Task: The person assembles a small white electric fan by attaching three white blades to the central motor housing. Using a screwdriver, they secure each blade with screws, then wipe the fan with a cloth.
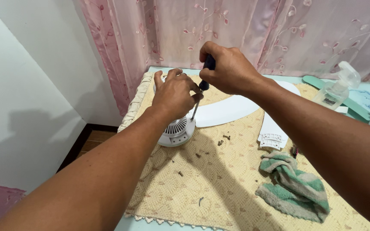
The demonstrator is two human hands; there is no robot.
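Note:
My right hand [228,68] grips the dark handle of a screwdriver [198,99], whose thin metal shaft points down onto a white round fan motor housing [177,132] with vent slots. My left hand [174,95] rests on top of the housing and pinches the shaft near its upper end. A white fan blade [228,110] reaches out to the right from the housing. Everything lies on a beige woven cloth [219,179] spread over a table.
Several small dark screws [223,139] lie loose on the cloth near the housing. A second white blade [274,132], a green and white striped rag [294,186] and a clear spray bottle [337,87] sit to the right. Pink curtains [236,30] hang behind.

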